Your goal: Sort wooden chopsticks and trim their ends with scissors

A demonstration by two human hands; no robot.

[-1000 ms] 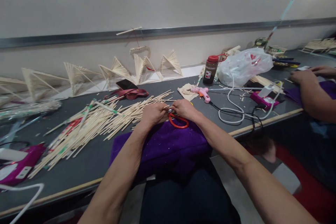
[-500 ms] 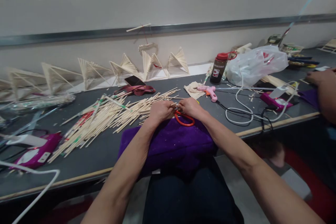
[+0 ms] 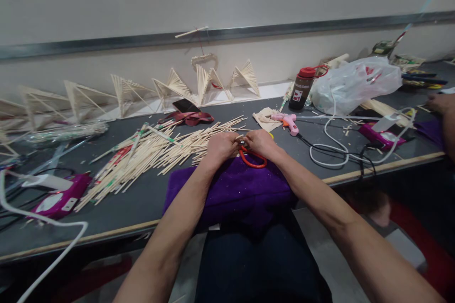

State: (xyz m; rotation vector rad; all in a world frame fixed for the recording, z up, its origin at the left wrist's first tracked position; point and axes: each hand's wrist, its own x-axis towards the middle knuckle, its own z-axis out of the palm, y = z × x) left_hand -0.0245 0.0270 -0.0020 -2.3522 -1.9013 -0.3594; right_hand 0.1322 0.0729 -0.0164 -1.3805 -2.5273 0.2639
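My left hand (image 3: pixel 223 146) and my right hand (image 3: pixel 262 142) meet over a purple cloth (image 3: pixel 241 187) at the table edge. The left fingers pinch a thin wooden stick (image 3: pixel 239 137), of which only a short end shows. My right fingers are closed at the metal part of a pair of scissors (image 3: pixel 253 161); the fingers partly hide this grip. The red handle loops hang below the hands, over the cloth, with no fingers through them. Just beyond my left hand lies a loose pile of thin wooden sticks (image 3: pixel 185 149).
A pink glue gun (image 3: pixel 289 122) rests by a beige cloth (image 3: pixel 266 119). Behind stand a dark bottle (image 3: pixel 300 92), a plastic bag (image 3: pixel 359 85) and fan-shaped stick structures (image 3: pixel 247 80). Magenta power strips (image 3: pixel 64 196) with cables lie on both sides. A co-worker's hand (image 3: pixel 441 104) is far right.
The view has shifted slightly, so everything appears a little to the right and higher. My hands stay together at the scissors, with only slight finger movement.
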